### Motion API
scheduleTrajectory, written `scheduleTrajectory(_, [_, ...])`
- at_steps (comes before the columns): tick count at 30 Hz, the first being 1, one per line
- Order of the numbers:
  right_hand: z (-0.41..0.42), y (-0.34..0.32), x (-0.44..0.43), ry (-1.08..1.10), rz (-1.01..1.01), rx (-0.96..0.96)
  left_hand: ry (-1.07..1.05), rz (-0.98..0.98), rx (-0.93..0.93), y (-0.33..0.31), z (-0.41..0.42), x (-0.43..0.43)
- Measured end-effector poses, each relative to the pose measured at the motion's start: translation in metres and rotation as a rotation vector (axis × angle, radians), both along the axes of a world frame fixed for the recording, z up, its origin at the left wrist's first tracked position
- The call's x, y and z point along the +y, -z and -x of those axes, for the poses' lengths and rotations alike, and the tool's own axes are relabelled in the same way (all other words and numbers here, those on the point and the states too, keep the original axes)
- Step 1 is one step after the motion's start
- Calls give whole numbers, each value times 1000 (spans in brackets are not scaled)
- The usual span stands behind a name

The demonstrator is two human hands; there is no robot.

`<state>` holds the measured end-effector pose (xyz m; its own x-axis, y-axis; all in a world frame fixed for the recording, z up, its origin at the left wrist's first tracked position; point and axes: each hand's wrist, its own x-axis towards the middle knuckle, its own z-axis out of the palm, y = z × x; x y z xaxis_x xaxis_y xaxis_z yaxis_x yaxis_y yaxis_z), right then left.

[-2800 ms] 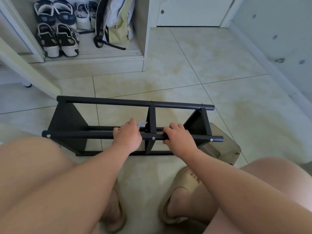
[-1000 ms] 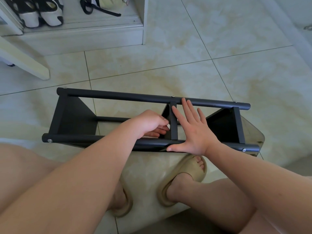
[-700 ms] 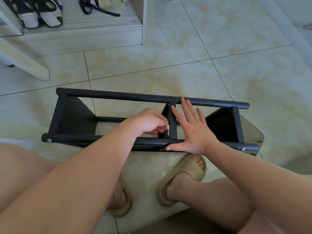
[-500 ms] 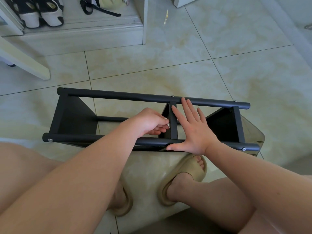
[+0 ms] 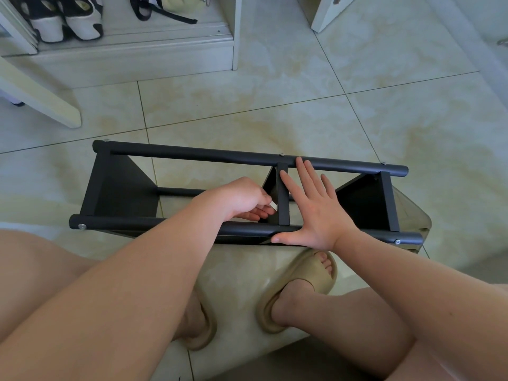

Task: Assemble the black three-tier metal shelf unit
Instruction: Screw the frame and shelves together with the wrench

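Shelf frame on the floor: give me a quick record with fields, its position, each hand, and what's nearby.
shelf unit: black, lying on its side on the tiled floor
left hand: inside the frame, left of the middle divider, fingers curled, pinching a small pale item
right hand: flat, fingers straight, palm on the near rail, reaching to the far rail
nearby: shoes on a low ledge

Up on the pale cabinet ledge (image 5: 132,39), black-and-white shoes (image 5: 66,20) beside a bag strap (image 5: 165,16); below, beige slippers (image 5: 308,273) on glossy floor tiles (image 5: 275,92).
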<state>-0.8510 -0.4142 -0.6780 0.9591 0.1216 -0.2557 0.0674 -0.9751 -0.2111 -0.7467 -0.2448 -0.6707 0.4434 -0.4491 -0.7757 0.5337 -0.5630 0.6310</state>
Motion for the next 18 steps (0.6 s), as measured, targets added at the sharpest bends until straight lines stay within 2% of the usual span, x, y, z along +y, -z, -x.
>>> scheduleTrajectory(18, [0, -1, 1, 8, 0, 2, 318, -30, -114, 0, -7, 11])
